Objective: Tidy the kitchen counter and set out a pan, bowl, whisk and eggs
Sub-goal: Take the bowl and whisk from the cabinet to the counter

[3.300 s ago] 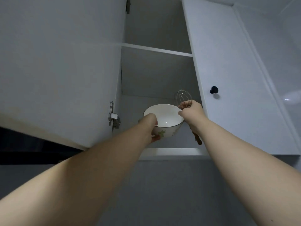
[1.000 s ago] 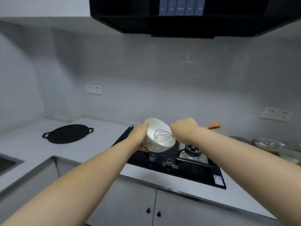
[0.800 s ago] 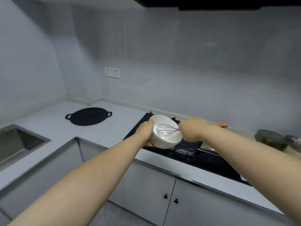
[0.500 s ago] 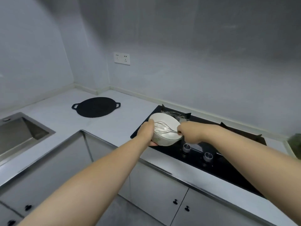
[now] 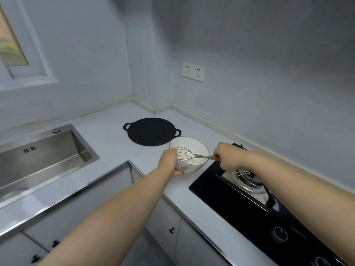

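My left hand grips the near rim of a white bowl with a green pattern on its side, held just above the counter. My right hand holds the handle of a wire whisk whose head lies inside the bowl. A flat black pan with two small loop handles lies on the counter just behind the bowl. No eggs are in view.
A steel sink is sunk into the counter at the left. A black gas hob with a burner and knobs fills the right side, close to the bowl. White cabinet doors with black knobs run below. A wall socket sits above.
The bowl and whisk came down from the upper cabinet. Over the last second both hands carried them left from above the hob to the counter between hob and pan.
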Demonstrator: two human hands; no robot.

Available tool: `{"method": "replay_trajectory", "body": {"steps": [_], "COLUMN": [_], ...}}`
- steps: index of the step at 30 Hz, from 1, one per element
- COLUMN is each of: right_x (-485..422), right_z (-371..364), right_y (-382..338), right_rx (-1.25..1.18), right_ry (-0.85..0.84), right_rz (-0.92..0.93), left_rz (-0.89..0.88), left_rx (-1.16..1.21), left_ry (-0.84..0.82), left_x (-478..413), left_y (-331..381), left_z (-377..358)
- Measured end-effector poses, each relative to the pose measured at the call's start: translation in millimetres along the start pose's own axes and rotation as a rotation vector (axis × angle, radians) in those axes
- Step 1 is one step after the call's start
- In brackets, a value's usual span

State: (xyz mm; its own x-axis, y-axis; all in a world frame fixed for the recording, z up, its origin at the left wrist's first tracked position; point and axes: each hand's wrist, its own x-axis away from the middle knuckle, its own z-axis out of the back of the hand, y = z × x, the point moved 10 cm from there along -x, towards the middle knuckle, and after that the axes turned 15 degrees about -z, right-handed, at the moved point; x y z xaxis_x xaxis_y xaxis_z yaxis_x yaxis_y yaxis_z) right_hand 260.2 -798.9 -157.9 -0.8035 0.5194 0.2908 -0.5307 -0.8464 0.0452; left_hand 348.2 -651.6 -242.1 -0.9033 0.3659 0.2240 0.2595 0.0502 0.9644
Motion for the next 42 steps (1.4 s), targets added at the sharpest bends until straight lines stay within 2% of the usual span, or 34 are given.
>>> {"method": "replay_trajectory", "body": {"steps": [5,11,19,21,27,36,42], "right_x": [-65.1,-134.8,-234.2,-253.2,-309.9,-398.1,-457.1], "right_z": [16.5,47.2,57.3,57.1,77.0,85.8,85.9], "right_y": [-82.1,-177.4,-285.7,-301.4,-323.5,-338.4,-343.9], "right_rx": [0.028,0.127,-0.095,-0.135,-0.11,0.065,0.111], "right_ry": [0.117,0.259,0.143,0.143,0.325,0.375,0.37], "right_rz": [0.083,0.118,0.054,0.046,0.044,0.028,0.023], "left_rz": [0.018,0.065,0.145,0.174,0.191,0.199,0.189], "left_rx": [0.107,0.079,0.04,0.046,0.129,0.072,0.044], "left_ry": [0.09,0.168,0.236,0.241,0.205,0.235,0.177], "left_x": [-69.5,-170.1,-270.3,-292.1,-349.9,-429.5,-485.4], "left_y": [6.9,25.6,51.9,48.8,48.0,59.8,59.1], "left_z": [67.6,154.0,257.6,272.8,284.5,298.6,285.8]}}
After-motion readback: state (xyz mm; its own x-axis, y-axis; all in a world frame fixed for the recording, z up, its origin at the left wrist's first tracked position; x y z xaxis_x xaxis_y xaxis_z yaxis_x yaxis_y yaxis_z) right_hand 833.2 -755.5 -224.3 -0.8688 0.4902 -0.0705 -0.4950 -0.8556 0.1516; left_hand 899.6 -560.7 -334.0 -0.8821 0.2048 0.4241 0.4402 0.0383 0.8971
